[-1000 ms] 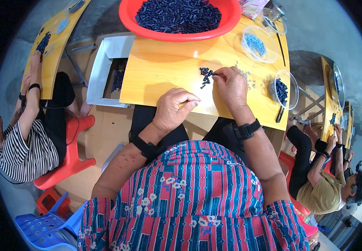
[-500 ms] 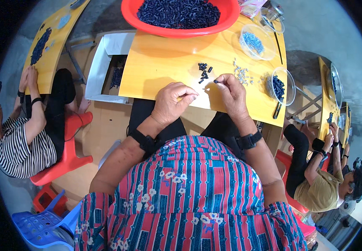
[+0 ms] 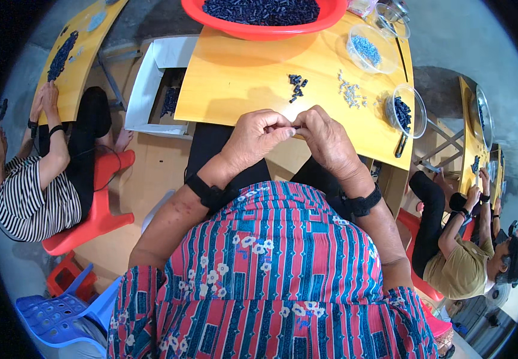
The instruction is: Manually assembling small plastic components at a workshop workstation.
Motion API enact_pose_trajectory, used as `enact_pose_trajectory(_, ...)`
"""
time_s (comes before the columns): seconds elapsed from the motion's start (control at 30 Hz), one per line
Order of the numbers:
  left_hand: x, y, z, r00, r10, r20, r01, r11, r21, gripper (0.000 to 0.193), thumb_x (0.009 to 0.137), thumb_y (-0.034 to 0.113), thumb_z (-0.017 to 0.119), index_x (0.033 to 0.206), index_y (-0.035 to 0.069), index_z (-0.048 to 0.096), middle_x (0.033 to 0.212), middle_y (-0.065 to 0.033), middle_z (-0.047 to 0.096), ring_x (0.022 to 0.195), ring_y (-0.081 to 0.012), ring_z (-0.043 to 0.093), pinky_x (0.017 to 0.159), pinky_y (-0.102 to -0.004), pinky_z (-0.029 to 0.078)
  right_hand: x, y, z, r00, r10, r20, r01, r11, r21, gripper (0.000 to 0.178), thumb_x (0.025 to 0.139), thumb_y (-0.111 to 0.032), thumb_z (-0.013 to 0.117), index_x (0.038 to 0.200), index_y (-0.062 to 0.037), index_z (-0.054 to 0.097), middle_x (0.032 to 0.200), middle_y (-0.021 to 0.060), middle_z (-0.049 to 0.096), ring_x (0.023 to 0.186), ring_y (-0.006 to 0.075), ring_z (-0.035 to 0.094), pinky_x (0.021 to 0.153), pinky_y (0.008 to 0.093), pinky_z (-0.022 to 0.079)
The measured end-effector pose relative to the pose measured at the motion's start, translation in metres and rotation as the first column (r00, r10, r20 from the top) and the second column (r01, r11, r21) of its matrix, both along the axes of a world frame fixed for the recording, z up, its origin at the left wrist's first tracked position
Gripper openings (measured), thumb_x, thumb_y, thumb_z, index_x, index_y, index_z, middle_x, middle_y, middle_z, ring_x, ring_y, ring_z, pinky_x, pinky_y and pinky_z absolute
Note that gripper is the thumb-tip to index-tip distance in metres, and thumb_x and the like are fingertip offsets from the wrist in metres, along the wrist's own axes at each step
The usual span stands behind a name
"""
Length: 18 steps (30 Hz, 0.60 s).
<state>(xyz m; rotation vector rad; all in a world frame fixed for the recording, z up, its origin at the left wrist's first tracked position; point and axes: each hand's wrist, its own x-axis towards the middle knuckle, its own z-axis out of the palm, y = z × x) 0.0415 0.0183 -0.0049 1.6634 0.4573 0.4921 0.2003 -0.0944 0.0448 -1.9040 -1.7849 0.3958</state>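
Observation:
My left hand [image 3: 253, 139] and my right hand [image 3: 329, 143] meet above the near edge of the yellow table, fingertips touching. Between them a small black piece [image 3: 297, 127] shows as a dark sliver, pinched by my right fingers. My left thumb and index finger are closed right against it; whatever they hold is hidden. Just beyond my fingertips lies a small pile of short black tube-like pieces [image 3: 296, 87]. Right of that pile, small clear and silvery pieces [image 3: 350, 91] are scattered on the wood.
A red basin [image 3: 259, 32] of black pieces stands at the back of the table [image 3: 229, 72]. Along the right are clear tubs of bluish bits [image 3: 365, 50] and black pieces [image 3: 402, 113]. An open white box [image 3: 142, 90] sits at left. People work at tables on both sides.
My hands have come together from apart, the left moving right and the right moving in with its black piece. The view has shifted slightly, so the table sits higher.

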Motion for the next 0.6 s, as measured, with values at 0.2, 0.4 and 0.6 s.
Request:
enact_pose_trajectory(0.2,0.0,0.001,-0.004,0.997,-0.078,0.021,0.08,0.991,-0.111,0.016,0.09,0.012,0.066,0.096,-0.003,0.069,0.084,0.0001,0.065,0.075,-0.0061,0.055,0.068,-0.0229,0.045,-0.001,-0.001,-0.002,0.999,-0.001,0.034,0.001,1.0,0.013,0.012,0.088,-0.012,0.066,0.096,-0.0041,0.063,0.09,0.0136,0.061,0.08,0.0316,0.064,0.071,0.0384,0.053)
enact_pose_trajectory(0.4,0.001,0.0,-0.009,0.995,-0.033,0.09,0.064,0.931,-0.359,0.019,0.093,0.015,0.065,0.1,-0.001,0.072,0.086,-0.0004,0.068,0.076,-0.0069,0.058,0.069,-0.0234,0.05,-0.005,-0.007,-0.014,0.822,-0.176,-0.541,0.208,0.978,-0.003,0.017,0.085,-0.004,0.071,0.102,-0.0031,0.068,0.083,0.0078,0.065,0.061,0.0122,0.062,0.058,0.0259,0.051)
enact_pose_trajectory(0.6,0.0,0.0,-0.01,0.994,-0.053,0.098,0.086,0.926,-0.369,0.02,0.094,0.017,0.065,0.102,0.0,0.072,0.087,-0.0002,0.068,0.074,-0.0061,0.057,0.069,-0.0225,0.05,-0.007,-0.004,-0.01,0.823,-0.176,-0.54,0.229,0.973,0.031,0.012,0.085,-0.005,0.071,0.096,-0.0024,0.07,0.081,0.0065,0.064,0.061,0.0112,0.062,0.058,0.0254,0.051)
